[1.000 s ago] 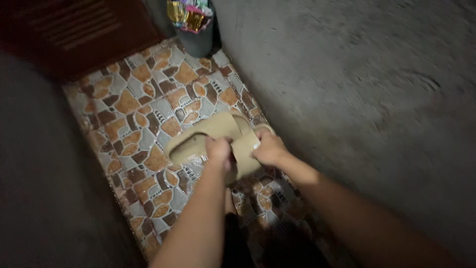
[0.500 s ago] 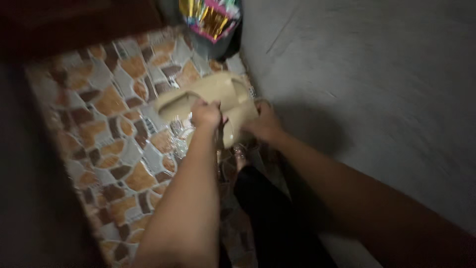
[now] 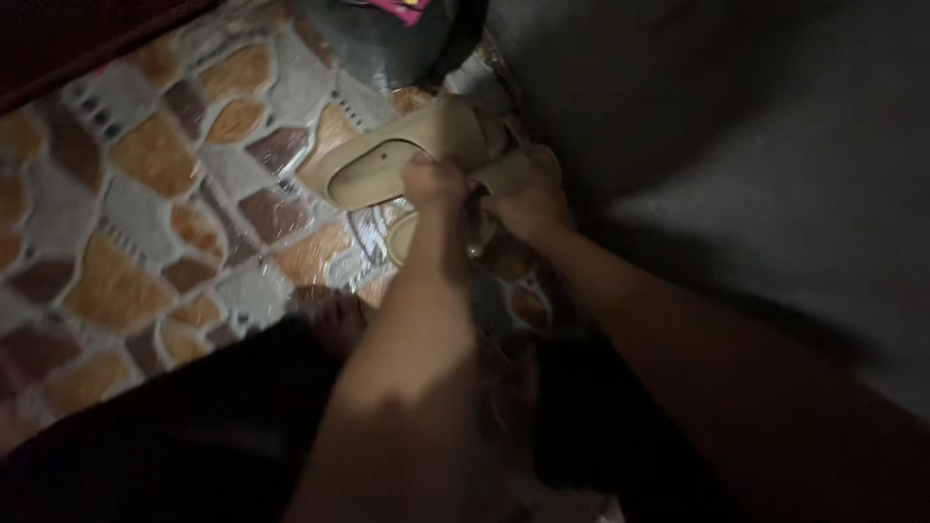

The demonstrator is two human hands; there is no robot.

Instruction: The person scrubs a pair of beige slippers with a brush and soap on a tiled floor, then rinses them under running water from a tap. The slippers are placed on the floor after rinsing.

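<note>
A beige slip-on sandal (image 3: 387, 160) is held low over the wet patterned tile floor (image 3: 145, 184). My left hand (image 3: 433, 182) grips its edge near the middle. My right hand (image 3: 528, 194) holds its strap end on the right, close to the grey wall. A second beige sandal (image 3: 402, 235) seems to lie under my left wrist, mostly hidden. My bare foot (image 3: 334, 315) shows beneath my left forearm.
A dark grey bin (image 3: 387, 39) with colourful wrappers at its top stands at the far end of the tiles. A rough grey concrete wall (image 3: 727, 126) runs along the right. A dark red door (image 3: 68, 34) fills the top left. My dark trousers (image 3: 174, 426) cover the lower frame.
The camera has dropped much closer to the floor. Both hands kept their grip and carried the sandal farther towards the bin and the wall.
</note>
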